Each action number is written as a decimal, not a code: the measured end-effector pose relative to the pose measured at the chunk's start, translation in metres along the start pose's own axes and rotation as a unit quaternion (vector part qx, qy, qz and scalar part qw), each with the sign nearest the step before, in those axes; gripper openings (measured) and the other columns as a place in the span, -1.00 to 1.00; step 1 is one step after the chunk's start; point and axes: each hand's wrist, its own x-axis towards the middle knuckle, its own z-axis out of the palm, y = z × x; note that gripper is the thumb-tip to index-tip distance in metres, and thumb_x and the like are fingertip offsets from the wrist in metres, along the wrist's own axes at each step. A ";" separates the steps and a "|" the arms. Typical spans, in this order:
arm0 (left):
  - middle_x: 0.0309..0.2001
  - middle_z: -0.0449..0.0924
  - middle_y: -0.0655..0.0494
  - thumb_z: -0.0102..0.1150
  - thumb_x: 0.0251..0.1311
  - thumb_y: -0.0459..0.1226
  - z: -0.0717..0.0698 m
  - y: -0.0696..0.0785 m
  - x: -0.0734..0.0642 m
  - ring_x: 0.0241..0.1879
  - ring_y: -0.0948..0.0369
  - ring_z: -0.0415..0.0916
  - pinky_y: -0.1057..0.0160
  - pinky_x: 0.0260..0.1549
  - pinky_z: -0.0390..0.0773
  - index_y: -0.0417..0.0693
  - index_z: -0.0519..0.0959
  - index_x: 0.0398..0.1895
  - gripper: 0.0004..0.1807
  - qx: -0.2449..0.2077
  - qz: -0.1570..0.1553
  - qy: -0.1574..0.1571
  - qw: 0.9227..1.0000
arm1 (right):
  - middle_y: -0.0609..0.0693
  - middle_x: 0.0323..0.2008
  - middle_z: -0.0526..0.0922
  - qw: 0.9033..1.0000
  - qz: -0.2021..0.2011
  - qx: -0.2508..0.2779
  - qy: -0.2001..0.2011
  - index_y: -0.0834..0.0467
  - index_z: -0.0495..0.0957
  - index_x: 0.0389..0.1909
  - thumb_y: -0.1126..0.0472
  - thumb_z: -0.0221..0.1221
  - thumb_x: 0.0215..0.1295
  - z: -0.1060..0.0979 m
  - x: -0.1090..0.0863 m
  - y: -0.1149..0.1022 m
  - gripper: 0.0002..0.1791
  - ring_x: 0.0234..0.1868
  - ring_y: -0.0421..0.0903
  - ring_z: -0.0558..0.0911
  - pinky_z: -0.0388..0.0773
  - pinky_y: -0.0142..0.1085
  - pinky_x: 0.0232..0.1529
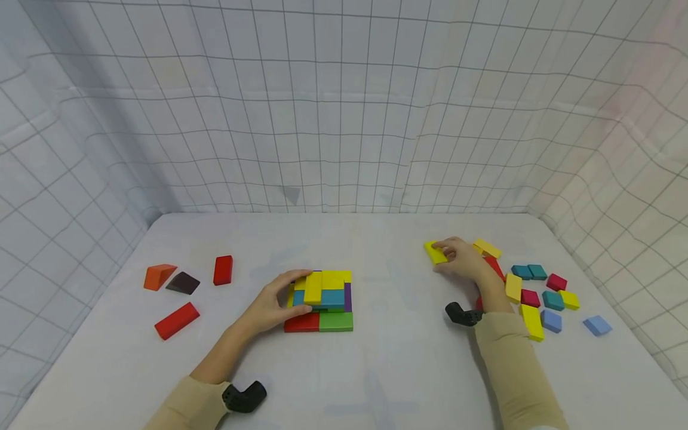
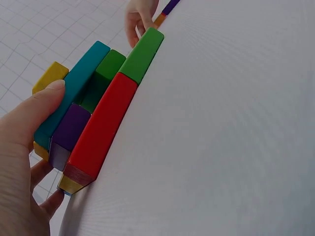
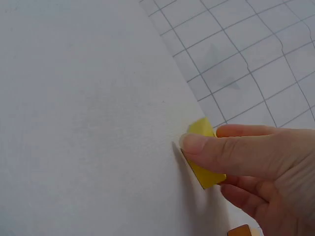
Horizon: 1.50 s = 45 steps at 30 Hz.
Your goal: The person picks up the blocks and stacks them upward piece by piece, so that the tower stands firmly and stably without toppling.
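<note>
My left hand (image 1: pixel 274 301) rests around the left end of a layered stack of wooden blocks. Its thumb presses the front of a teal block (image 2: pixel 81 88), while the fingers reach to the far side, partly hidden. The stack shows a red block (image 1: pixel 302 323) and a green block (image 1: pixel 335 322) low at the front, with yellow pieces above. One yellow block (image 1: pixel 313 288) lies crosswise on top. Farther right, my right hand (image 1: pixel 461 260) pinches a flat yellow block (image 3: pixel 204 169) between thumb and fingers, near the table's back edge.
Loose blocks lie at the table's right, including teal blocks (image 1: pixel 553 300), a light blue block (image 1: pixel 597 325) and a yellow block (image 1: pixel 531 322). On the left are an orange wedge (image 1: pixel 159 277), a dark wedge (image 1: pixel 183 283) and red blocks (image 1: pixel 177 321). Gridded cloth (image 1: pixel 344 119) surrounds the table.
</note>
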 end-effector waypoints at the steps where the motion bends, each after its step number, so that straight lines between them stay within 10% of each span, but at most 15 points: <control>1: 0.19 0.33 -0.16 0.33 -0.06 -0.41 0.000 0.000 0.000 0.16 -0.03 0.24 -0.15 0.17 0.18 -0.28 0.33 0.18 -0.34 0.001 0.000 0.000 1.000 | 0.22 0.11 0.36 1.000 0.002 0.006 -0.013 0.15 0.34 0.22 0.20 0.32 0.04 0.000 0.000 0.000 -0.33 0.07 0.20 0.40 0.40 0.04 0.05; 10: 0.19 0.34 -0.15 0.33 -0.06 -0.40 0.000 0.000 -0.001 0.16 -0.01 0.24 -0.10 0.18 0.19 -0.27 0.34 0.18 -0.35 0.005 -0.003 0.003 1.000 | 0.23 0.27 0.23 0.995 -0.047 0.009 -0.092 0.17 0.12 0.35 0.24 0.24 0.14 0.000 0.003 -0.001 -0.23 0.07 0.20 0.40 0.40 0.02 0.06; 18: 0.17 0.35 -0.18 0.34 -0.08 -0.41 0.002 -0.009 -0.001 0.14 -0.02 0.25 -0.08 0.18 0.22 -0.29 0.34 0.17 -0.34 0.013 0.009 0.004 1.000 | 0.15 0.05 0.43 0.996 -0.077 0.004 -0.040 0.18 0.37 0.19 0.11 0.36 -0.02 0.017 0.007 -0.010 -0.29 -0.02 0.07 0.41 0.41 -0.06 0.02; 31: 0.20 0.34 0.07 0.36 -0.04 -0.24 0.006 -0.039 -0.001 0.17 0.15 0.25 0.15 0.22 0.22 0.01 0.34 0.22 -0.32 0.001 0.015 0.003 1.000 | 0.09 0.00 0.46 0.963 -0.262 0.062 -0.023 0.25 0.42 0.10 0.17 0.38 -0.06 0.076 -0.005 -0.120 -0.35 -0.02 -0.03 0.44 0.46 -0.15 0.01; 45: 0.16 0.37 0.12 0.36 -0.06 -0.32 0.006 -0.040 0.000 0.15 0.18 0.26 0.36 0.21 0.19 0.00 0.34 0.21 -0.31 -0.012 0.039 0.012 0.999 | 0.07 0.02 0.40 0.957 -0.285 0.027 -0.052 0.27 0.39 0.11 0.09 0.35 -0.01 0.116 -0.013 -0.167 -0.34 -0.03 -0.10 0.43 0.45 -0.26 0.05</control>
